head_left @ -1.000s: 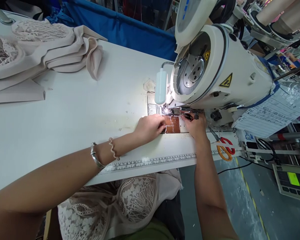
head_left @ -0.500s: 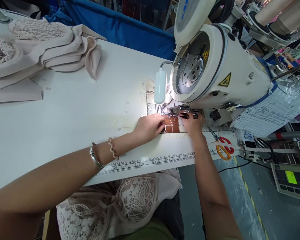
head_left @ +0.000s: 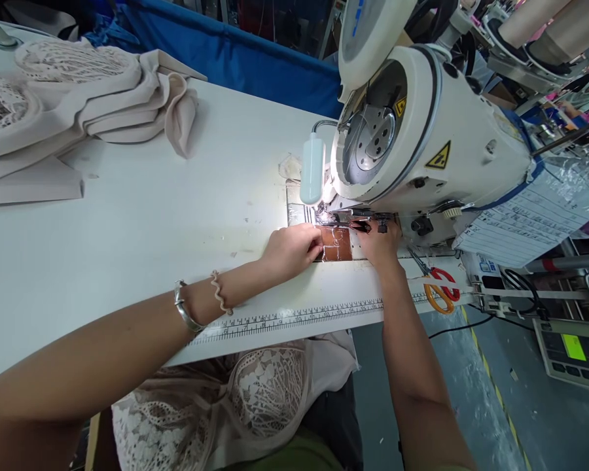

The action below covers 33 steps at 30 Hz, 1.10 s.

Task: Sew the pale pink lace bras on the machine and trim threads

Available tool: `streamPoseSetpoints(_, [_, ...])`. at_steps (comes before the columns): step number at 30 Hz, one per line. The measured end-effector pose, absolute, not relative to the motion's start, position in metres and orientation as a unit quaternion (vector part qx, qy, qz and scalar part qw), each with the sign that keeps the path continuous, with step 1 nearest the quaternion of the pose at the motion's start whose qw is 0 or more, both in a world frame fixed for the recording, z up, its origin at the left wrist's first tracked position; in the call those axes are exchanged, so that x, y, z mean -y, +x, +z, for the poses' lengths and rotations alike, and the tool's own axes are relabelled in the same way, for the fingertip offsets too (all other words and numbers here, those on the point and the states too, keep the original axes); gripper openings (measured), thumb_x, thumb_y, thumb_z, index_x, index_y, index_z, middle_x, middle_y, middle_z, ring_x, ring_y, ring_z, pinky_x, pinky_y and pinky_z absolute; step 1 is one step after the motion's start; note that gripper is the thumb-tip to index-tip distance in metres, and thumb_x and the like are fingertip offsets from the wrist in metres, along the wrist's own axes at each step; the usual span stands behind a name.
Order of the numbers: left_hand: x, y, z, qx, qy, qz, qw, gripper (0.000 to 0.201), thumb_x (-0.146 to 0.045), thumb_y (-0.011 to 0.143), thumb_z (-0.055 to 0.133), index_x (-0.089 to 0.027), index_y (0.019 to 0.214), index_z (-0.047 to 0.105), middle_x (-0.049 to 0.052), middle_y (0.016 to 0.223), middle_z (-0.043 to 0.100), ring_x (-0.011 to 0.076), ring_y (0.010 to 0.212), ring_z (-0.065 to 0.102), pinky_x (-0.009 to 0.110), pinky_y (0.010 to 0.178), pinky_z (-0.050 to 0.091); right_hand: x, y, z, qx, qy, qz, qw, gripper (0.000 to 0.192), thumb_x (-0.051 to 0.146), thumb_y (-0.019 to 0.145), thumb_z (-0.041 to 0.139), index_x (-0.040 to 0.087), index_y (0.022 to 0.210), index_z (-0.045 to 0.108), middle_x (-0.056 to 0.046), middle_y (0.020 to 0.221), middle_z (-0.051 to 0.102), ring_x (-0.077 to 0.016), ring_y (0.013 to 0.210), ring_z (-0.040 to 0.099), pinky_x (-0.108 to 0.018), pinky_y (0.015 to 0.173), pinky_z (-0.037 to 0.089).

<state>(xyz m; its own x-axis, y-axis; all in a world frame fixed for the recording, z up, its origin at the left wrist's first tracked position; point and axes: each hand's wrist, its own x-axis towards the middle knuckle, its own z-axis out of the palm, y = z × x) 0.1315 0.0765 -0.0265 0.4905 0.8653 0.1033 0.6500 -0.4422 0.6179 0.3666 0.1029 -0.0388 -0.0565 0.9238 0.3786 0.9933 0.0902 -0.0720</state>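
Left hand [head_left: 294,248] flat on the white table [head_left: 142,222], knuckles up, fingers curled loosely with tips pressed at the left edge of a small brown piece [head_left: 337,243]; nothing clearly gripped. Right hand [head_left: 380,243] just across that piece, fingers bent and reaching under the head of the sewing machine [head_left: 422,144], tips up against the dark metal parts by the needle; whether closed on anything, impossible to tell. Brown piece lying on the machine bed between the two hands, directly below the needle area, lit by the small lamp [head_left: 313,169] on its bent neck. On the left wrist, a silver bangle [head_left: 184,306] and a coiled band [head_left: 219,292]. Along the near table edge, a printed ruler strip [head_left: 294,316]. Right of the right forearm, scissors [head_left: 436,288] with red and orange handles resting on the table. At the far left corner, well apart from the hands, a stack of beige lace garments [head_left: 78,98]. More lace fabric [head_left: 235,399] below the table edge, in the lap. Blue cloth [head_left: 240,62] behind the table.
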Motion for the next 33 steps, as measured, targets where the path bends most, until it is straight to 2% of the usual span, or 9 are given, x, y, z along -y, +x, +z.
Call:
streamPoseSetpoints(4, [-0.0764, 0.1318, -0.0256, -0.464, 0.823, 0.203, 0.257, 0.016, -0.021, 0.087, 0.052, -0.020, 0.081, 0.067, 0.003, 0.087, 0.071, 0.0158, 0.075, 0.061, 0.026, 0.055, 0.036, -0.1017, 0.3649, -0.0375, 0.701, -0.686, -0.100, 0.170, 0.014, 0.031, 0.084, 0.070, 0.023, 0.086, 0.081, -0.011, 0.089, 0.077, -0.0306, 0.095, 0.068, -0.040, 0.082, 0.051])
streamPoseSetpoints(10, [-0.0765, 0.1312, -0.0268, -0.462, 0.820, 0.211, 0.264, 0.016, -0.022, 0.087, 0.052, -0.020, 0.080, 0.067, 0.004, 0.087, 0.071, 0.0158, 0.075, 0.061, 0.026, 0.054, 0.036, -0.0972, 0.3719, -0.0356, 0.711, -0.674, -0.082, 0.182, 0.019, 0.034, 0.083, 0.071, 0.021, 0.093, 0.081, -0.013, 0.101, 0.076, -0.0321, 0.102, 0.067, -0.043, 0.087, 0.052])
streamPoseSetpoints(19, [-0.0772, 0.1312, -0.0302, -0.451, 0.824, 0.228, 0.257, 0.015, -0.021, 0.085, 0.053, -0.020, 0.077, 0.066, 0.003, 0.085, 0.071, 0.0142, 0.071, 0.059, 0.025, 0.053, 0.035, -0.1026, 0.3669, -0.0410, 0.691, -0.688, -0.124, 0.188, 0.017, 0.036, 0.080, 0.071, 0.022, 0.084, 0.081, -0.011, 0.089, 0.077, -0.0301, 0.089, 0.069, -0.039, 0.079, 0.052])
streamPoseSetpoints(28, [-0.0758, 0.1320, -0.0228, -0.472, 0.815, 0.189, 0.277, 0.015, -0.021, 0.088, 0.053, -0.021, 0.082, 0.067, 0.003, 0.090, 0.071, 0.0174, 0.079, 0.062, 0.028, 0.057, 0.037, -0.0992, 0.3719, -0.0368, 0.711, -0.677, -0.088, 0.168, 0.018, 0.033, 0.082, 0.071, 0.021, 0.093, 0.081, -0.012, 0.102, 0.077, -0.0309, 0.098, 0.069, -0.042, 0.087, 0.052])
streamPoseSetpoints(33, [-0.0762, 0.1319, -0.0243, -0.468, 0.818, 0.200, 0.267, 0.013, -0.021, 0.087, 0.055, -0.020, 0.078, 0.065, 0.003, 0.088, 0.071, 0.0164, 0.076, 0.061, 0.027, 0.056, 0.035, -0.1017, 0.3689, -0.0395, 0.697, -0.688, -0.108, 0.172, 0.016, 0.032, 0.082, 0.071, 0.020, 0.086, 0.081, -0.013, 0.091, 0.077, -0.0301, 0.090, 0.068, -0.039, 0.081, 0.052])
